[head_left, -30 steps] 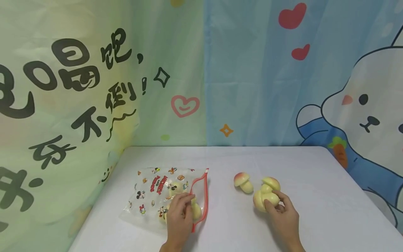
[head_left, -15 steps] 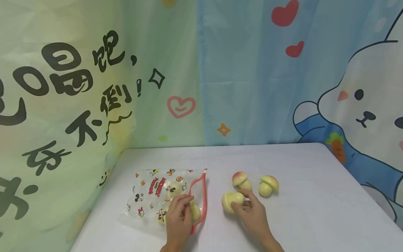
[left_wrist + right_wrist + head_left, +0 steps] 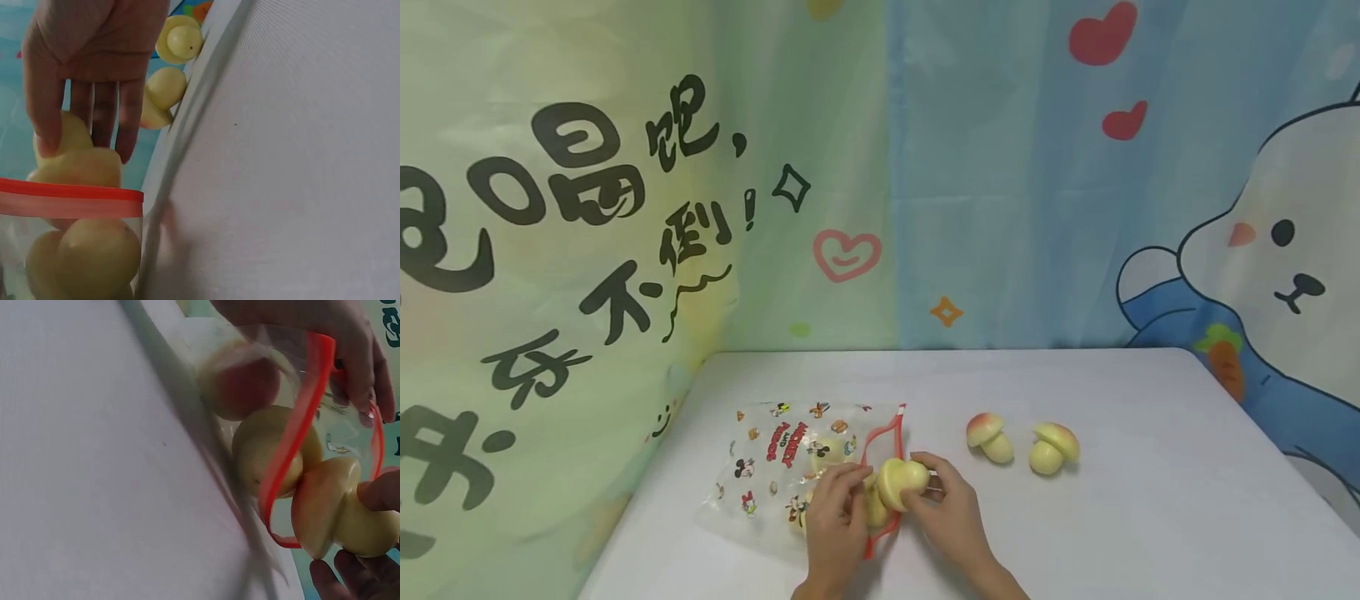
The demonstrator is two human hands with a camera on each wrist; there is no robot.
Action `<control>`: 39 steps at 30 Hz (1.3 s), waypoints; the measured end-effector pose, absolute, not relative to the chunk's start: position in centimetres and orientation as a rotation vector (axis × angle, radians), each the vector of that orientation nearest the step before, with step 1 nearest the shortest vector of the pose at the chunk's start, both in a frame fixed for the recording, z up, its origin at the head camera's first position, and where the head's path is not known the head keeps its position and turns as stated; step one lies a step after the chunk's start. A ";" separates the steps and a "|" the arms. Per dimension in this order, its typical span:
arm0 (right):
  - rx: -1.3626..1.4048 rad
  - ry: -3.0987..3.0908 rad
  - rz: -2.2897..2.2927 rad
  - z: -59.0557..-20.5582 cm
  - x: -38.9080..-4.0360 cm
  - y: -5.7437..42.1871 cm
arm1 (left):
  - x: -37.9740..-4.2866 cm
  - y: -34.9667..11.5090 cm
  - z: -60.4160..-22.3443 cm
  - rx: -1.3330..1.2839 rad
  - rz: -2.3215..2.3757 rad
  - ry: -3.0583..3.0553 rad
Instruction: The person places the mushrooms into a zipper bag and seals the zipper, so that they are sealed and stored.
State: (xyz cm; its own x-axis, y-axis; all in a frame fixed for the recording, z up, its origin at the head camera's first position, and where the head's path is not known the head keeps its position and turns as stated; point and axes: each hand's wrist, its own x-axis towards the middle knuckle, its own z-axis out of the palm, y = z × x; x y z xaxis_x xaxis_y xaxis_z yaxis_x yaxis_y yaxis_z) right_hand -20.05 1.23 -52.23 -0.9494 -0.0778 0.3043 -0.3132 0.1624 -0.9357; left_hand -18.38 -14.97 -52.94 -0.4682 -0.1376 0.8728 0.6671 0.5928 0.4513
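My right hand (image 3: 953, 517) pinches a pale yellow toy mushroom (image 3: 901, 483) by its stem, thumb on one side and fingers on the other. The mushroom's cap is right at the red-edged mouth of a clear zip bag (image 3: 752, 521) with cartoon prints. At that mouth my left hand (image 3: 837, 517) pinches the bag's upper edge, lifting it so the opening gapes. Inside the bag lie several more toy mushrooms, one with a reddish cap (image 3: 244, 387); prints and my left hand partly hide them. The red zip strip (image 3: 290, 450) curves around the opening in the right wrist view.
Two toy mushrooms lie on the white table (image 3: 1150, 517) right of the bag: one with a red-tinted cap (image 3: 985, 431), the other a yellow-capped mushroom (image 3: 1054, 448). A printed curtain (image 3: 1000, 167) hangs behind the table's far edge.
My right hand has picked up the mushroom from beside the right-hand one and carried it left to the bag's mouth. My left hand stays at the bag's edge.
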 end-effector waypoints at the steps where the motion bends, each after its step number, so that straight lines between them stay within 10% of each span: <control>1: 0.387 -2.244 1.873 -52.4 -20.0 1.0 | -18.4 -14.9 -53.0 -0.431 -1.008 -1.819; 39: 0.478 -2.295 1.869 -54.8 -19.7 -0.6 | -17.8 -15.0 -52.3 -0.395 -1.004 -1.895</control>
